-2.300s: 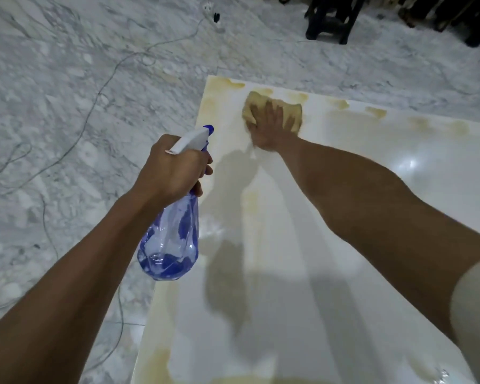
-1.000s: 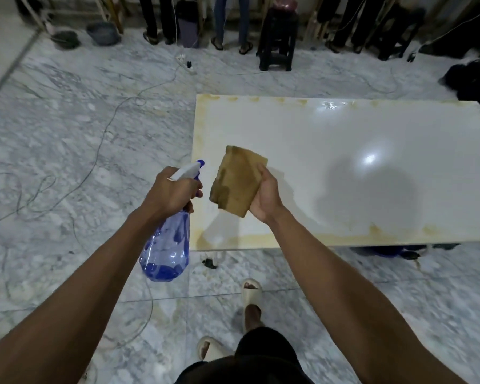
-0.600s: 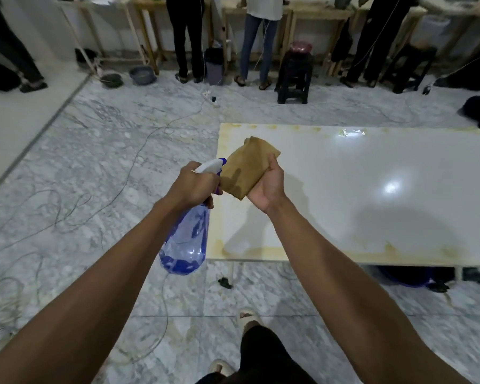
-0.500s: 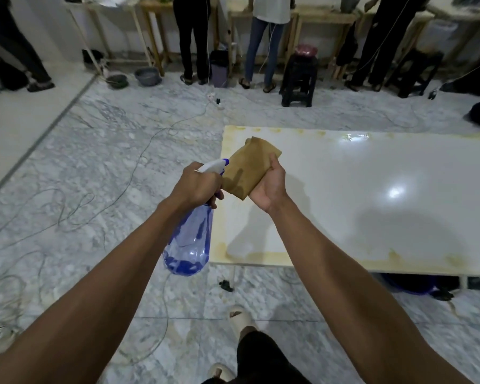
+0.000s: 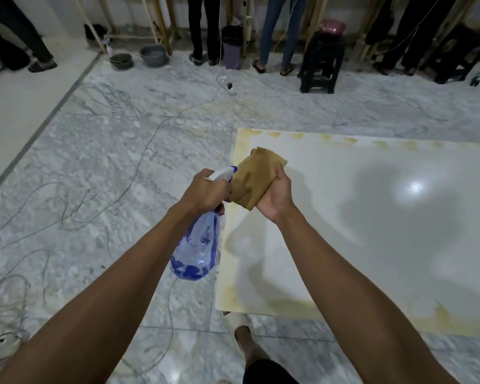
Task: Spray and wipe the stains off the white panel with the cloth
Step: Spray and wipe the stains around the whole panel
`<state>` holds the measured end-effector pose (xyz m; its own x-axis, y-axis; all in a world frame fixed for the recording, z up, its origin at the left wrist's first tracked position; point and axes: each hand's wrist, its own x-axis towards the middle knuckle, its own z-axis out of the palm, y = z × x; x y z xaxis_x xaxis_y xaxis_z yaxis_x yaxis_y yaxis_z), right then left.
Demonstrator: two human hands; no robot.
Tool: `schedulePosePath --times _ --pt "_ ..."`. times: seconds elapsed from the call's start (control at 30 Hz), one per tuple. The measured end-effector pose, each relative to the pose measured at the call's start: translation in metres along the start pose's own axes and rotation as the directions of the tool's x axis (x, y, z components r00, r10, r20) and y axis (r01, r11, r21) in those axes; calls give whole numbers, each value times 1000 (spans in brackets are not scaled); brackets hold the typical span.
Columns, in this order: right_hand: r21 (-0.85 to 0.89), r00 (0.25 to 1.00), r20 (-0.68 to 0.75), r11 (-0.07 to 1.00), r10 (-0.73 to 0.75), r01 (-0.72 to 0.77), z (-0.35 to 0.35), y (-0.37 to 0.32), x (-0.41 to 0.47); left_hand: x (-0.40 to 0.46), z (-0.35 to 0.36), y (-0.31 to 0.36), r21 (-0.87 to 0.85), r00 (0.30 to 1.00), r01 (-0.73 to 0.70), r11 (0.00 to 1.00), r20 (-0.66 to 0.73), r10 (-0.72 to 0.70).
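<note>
hands: left (image 5: pixel 205 191) grips spray bottle (image 5: pixel 196 245); right (image 5: pixel 277 196) holds cloth (image 5: pixel 251 178).

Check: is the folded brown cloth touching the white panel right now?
Apart. Head view: the right hand holds the folded brown cloth raised above the white panel.

Room dim, colours muted, grey-blue cast. Light from above: bright round glare spot on white panel (image 5: pixel 399 217), right side. Soft dark shadows of arms and head on panel. Wide-angle bending at edges, floor (image 5: pixel 94 162) lines curve. Forearms at bottom slightly soft; far background a little blurred, grainy.
</note>
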<state>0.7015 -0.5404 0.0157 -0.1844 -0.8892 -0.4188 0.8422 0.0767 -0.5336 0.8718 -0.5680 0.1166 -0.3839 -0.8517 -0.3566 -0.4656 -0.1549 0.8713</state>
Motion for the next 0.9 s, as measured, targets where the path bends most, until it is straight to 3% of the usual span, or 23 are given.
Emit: schedulePosePath --times 0.13,0.3,0.4,0.47,0.53,0.63,0.7,0.77,0.83,0.87,0.9 --pt "-83 999 -24 995 48 -50 -13 -4 60 55 -5 3 -16 998 60 998 -22 -60" --pt "-452 984 -166 881 70 -139 -27 -15 140 116 -24 -4 -77 990 136 988 -40 -139" --pt "-792 974 -200 603 -102 -100 -8 -40 200 155 -41 -10 -76 987 149 986 -50 -153" --pt "-932 955 -59 359 -292 52 10 -63 245 181 -53 -14 -75 989 134 988 -54 -138" --pt "-984 924 102 100 -367 149 17 -85 301 207 -61 -21 -77 991 118 990 -62 -122" --pt "-946 926 171 -319 -336 60 10 -99 381 243 -68 -42 -69 991 103 992 -75 -108" --pt "-844 973 123 -536 -194 0 -4 -87 417 261 -68 -60 -76 990 107 991 -81 -114" --pt "-737 995 63 -676 -73 -3 -30 -64 439 275 -67 -78 -69 987 126 990 -88 -132" --pt "-606 995 79 -796 -59 1 -56 -41 449 280 -66 -92 -79 985 149 986 -76 -155" --pt "-664 996 4 -745 -91 -65 -69 -31 455 280 -65 -96 -75 983 161 984 -75 -167" --pt "-677 984 55 -731 -169 -88 -73 -28 458 279 -65 -99 -64 981 178 982 -67 -182"
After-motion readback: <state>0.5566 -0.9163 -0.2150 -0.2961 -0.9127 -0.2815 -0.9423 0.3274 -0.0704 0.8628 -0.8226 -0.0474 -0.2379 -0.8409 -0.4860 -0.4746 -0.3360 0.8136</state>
